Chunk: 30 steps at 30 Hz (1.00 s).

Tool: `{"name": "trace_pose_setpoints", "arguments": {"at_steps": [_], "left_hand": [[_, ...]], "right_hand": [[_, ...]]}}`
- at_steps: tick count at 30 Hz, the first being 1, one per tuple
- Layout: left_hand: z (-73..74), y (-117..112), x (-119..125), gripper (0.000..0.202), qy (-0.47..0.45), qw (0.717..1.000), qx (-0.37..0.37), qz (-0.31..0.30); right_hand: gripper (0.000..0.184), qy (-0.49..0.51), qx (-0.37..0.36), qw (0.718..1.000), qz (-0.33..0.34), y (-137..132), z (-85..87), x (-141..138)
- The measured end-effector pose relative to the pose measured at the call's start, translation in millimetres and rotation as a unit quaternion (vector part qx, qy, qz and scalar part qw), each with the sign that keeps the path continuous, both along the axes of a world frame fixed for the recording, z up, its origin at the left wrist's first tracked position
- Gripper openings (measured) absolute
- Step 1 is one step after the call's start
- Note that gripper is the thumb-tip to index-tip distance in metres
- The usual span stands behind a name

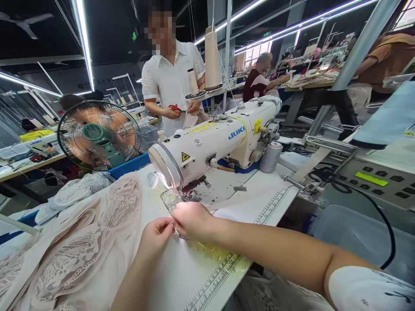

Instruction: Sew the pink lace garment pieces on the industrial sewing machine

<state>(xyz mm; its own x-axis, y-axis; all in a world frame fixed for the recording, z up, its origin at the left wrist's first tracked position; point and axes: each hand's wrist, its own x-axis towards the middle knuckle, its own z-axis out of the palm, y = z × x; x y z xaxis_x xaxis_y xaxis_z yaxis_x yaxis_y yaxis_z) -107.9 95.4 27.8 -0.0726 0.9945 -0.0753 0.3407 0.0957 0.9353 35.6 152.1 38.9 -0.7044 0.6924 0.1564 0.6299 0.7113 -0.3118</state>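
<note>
In front of the needle area of a white sewing machine, my two hands meet with fingertips close together. My left hand is pinched, thumb against forefinger, on something too small to make out. Curled beside it and nearer the needle is my right hand, its fingers closed; whatever they hold is hidden. The machine's lamp lights the metal plate just beyond my knuckles. Left of my hands lies a heap of pale pink lace garments on the white worktable.
A ruler strip runs along the table's front edge. A thread cone stands right of the machine, near a control box and tape feeder. Behind are a large fan and a person holding red scissors.
</note>
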Motion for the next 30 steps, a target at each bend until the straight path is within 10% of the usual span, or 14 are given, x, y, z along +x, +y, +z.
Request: {"name": "trace_pose_setpoints", "arguments": {"at_steps": [3, 8, 14, 30], "left_hand": [[-1.5, 1.5, -3.2, 0.022, 0.001, 1.000, 0.005, 0.012], [-7.1, 6.7, -12.6, 0.024, -0.003, 0.999, 0.007, 0.052], [-5.3, 7.9, -13.0, 0.027, -0.005, 0.999, 0.002, 0.035], [4.3, 8.9, -12.4, 0.039, -0.111, 0.990, -0.047, 0.073]], "right_hand": [[0.009, 0.021, -0.023, 0.999, 0.015, -2.7, 7.8, 10.2], [0.009, 0.005, -0.234, 0.939, 0.253, -6.6, 17.9, 38.2], [0.015, 0.026, -0.095, 0.995, 0.003, 2.3, 0.6, 17.5], [0.015, 0.009, -0.111, 0.994, -0.018, 7.6, 2.5, 14.6]]}}
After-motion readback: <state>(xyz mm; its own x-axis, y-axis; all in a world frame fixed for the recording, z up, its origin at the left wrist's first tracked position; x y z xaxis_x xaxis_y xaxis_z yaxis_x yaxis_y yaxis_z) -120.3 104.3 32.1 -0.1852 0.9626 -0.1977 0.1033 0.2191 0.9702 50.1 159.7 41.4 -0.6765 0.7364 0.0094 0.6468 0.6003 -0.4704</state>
